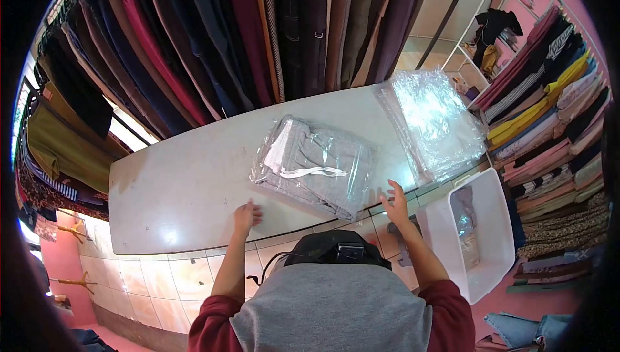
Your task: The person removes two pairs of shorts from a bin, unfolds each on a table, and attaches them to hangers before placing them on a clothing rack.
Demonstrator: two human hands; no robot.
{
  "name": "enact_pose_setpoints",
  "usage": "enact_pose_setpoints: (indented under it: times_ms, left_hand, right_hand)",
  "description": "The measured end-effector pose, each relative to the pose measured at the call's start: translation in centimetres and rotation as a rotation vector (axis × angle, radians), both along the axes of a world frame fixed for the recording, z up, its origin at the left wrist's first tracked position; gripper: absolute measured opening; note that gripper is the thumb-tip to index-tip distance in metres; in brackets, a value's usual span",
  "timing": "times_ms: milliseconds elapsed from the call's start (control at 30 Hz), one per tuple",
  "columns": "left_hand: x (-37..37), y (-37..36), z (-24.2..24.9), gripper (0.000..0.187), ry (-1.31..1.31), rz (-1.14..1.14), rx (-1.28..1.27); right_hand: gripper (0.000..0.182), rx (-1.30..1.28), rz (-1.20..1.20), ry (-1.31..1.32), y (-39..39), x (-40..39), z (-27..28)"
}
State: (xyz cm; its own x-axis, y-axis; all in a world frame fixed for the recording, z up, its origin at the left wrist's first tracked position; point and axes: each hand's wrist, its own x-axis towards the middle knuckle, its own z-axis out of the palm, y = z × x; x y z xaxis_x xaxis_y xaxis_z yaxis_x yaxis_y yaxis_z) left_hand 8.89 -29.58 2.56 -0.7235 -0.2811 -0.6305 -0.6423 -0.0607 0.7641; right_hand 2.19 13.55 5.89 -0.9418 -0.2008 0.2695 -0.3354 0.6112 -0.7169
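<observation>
A folded grey garment with a white drawstring, packed in a clear plastic bag (310,161), lies on the grey-white table (174,184) in front of me. My left hand (247,215) is just over the table's near edge, to the lower left of the package and apart from it. Its fingers are slightly bent, with nothing in them. On the other side, my right hand (395,202) is raised beside the package's lower right corner, fingers spread and holding nothing.
A pile of clear plastic bags (438,123) covers the table's right end. Below it stands a white plastic bin (497,242) with a few items inside. Hanging trousers (290,29) line the far side, and racks of clothes (549,132) fill the right.
</observation>
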Motion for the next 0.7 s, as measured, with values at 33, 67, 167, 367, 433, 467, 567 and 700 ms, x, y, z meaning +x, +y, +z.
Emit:
enact_pose_setpoints:
  times_ms: [33, 67, 167, 367, 433, 467, 567, 700]
  left_hand:
    - [-1.1, 0.6, 0.7, 0.049, -0.118, -0.164, 0.134]
    - [-1.9, 1.6, 0.9, 0.052, -0.131, -0.272, 0.23]
    - [-4.3, 5.3, 1.3, 0.05, -0.061, -0.304, 0.431]
    - [-8.0, 2.2, 2.9, 0.066, 0.645, 0.346, -0.865]
    - [-7.2, 0.4, 5.5, 0.068, 0.632, 0.316, -0.87]
    - [-6.4, 0.7, 5.8, 0.068, 0.624, 0.324, -0.865]
    - [-3.2, 3.4, 5.0, 0.07, 0.415, 0.114, -1.115]
    - [-1.1, 7.6, 3.7, 0.082, 0.252, -0.088, -1.076]
  right_hand:
    - [0.047, -0.206, -0.093, -0.193, -0.4, -0.3, -0.8]
    - [0.044, -0.412, -0.185, -0.385, -0.9, -0.7, -1.6]
    - [0.042, -0.274, -0.142, -0.28, -4.1, -1.0, -6.2]
    - [0.03, -0.387, 0.394, -0.77, -8.4, 1.2, 0.7]
    - [0.025, -0.125, 0.335, -0.314, -8.8, 0.2, 2.5]
    - [0.025, -0.116, 0.342, -0.319, -9.0, -0.7, 2.4]
    - [0.042, -0.206, 0.134, -0.37, -9.5, -2.9, 1.0]
    - [0.042, -0.04, 0.39, -0.437, -12.1, -3.7, 1.3]
